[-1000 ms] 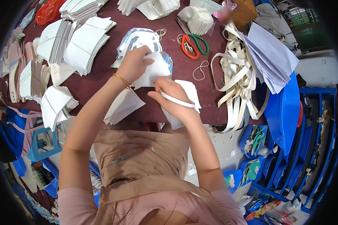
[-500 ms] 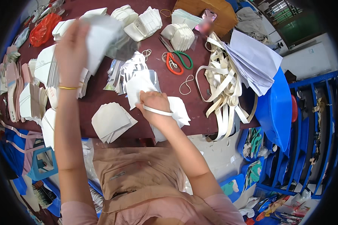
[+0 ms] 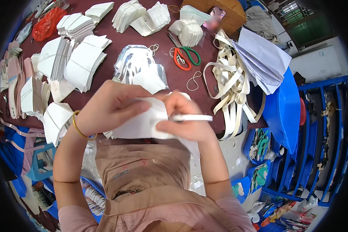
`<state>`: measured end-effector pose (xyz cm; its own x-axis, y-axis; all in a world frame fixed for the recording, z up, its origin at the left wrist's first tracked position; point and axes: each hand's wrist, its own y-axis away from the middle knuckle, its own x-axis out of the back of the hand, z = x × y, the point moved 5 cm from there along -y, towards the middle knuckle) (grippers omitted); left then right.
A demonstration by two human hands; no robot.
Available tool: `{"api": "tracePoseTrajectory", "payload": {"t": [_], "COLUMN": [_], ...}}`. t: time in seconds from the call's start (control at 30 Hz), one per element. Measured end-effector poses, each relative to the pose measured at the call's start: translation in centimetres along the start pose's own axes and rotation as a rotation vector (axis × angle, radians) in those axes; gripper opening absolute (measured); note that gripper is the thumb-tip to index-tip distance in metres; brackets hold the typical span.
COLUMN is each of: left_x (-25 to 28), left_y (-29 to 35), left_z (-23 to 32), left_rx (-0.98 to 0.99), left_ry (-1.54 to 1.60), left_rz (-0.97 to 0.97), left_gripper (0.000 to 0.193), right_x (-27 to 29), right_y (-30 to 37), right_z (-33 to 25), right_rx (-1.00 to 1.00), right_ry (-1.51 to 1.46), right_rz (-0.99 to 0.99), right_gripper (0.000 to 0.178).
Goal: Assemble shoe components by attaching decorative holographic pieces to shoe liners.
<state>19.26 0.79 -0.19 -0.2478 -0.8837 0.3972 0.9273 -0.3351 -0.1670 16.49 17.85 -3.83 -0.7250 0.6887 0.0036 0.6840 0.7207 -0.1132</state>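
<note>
In front of my body, just above the table's near edge, a white sheet piece (image 3: 141, 123) is between my hands. My left hand (image 3: 114, 104), with a gold bangle at the wrist, is closed on its upper left part. My right hand (image 3: 189, 123) pinches its right side, thumb on top. A slim white stick-like thing (image 3: 197, 117) lies across the right hand's fingers; its kind cannot be made out. Beyond the hands lies a pile of shiny clear sheets (image 3: 133, 58) with white pieces (image 3: 152, 79) on its near side. More white pieces are partly hidden beneath my hands.
Bundled white cut pieces (image 3: 83, 63) stand in stacks on the table's left and back. Scissors (image 3: 181, 58) with red and green handles lie right of centre. Cream straps (image 3: 230, 85) and white sheets (image 3: 261, 60) hang at the right edge, beside blue racks (image 3: 309, 135).
My left hand has come down from the upper left to the white piece before me, without the clear sheet and white piece it carried. My right hand has lifted a piece nearer my body.
</note>
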Motion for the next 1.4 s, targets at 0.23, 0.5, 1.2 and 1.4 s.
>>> {"api": "tracePoseTrajectory", "payload": {"t": [0.23,0.5,1.2,1.4], "left_x": [-1.5,-1.1,0.2,-1.1], "left_y": [1.8,4.8,6.7,7.6], "left_z": [0.7,2.5,-4.8,-5.6], "left_rx": [-0.13,-0.446,0.135,0.217], "left_ry": [-0.239,-0.706,-0.273,-0.198], "left_rz": [0.09,0.074,0.475,0.653], "left_gripper": [0.011,0.022,0.011,0.015], "right_x": [-2.1,-3.8,1.9,-2.0], "right_y": [4.1,6.5,-6.9,-3.2], "right_z": [1.2,-1.9,-0.5,-0.6], "right_rx": [-0.195,0.043,0.088,0.098], "right_ry": [-0.007,0.352,1.015,0.722], "right_rz": [-0.174,-0.021,0.108,-0.028], "right_gripper": [0.038,0.028,0.026,0.019]}}
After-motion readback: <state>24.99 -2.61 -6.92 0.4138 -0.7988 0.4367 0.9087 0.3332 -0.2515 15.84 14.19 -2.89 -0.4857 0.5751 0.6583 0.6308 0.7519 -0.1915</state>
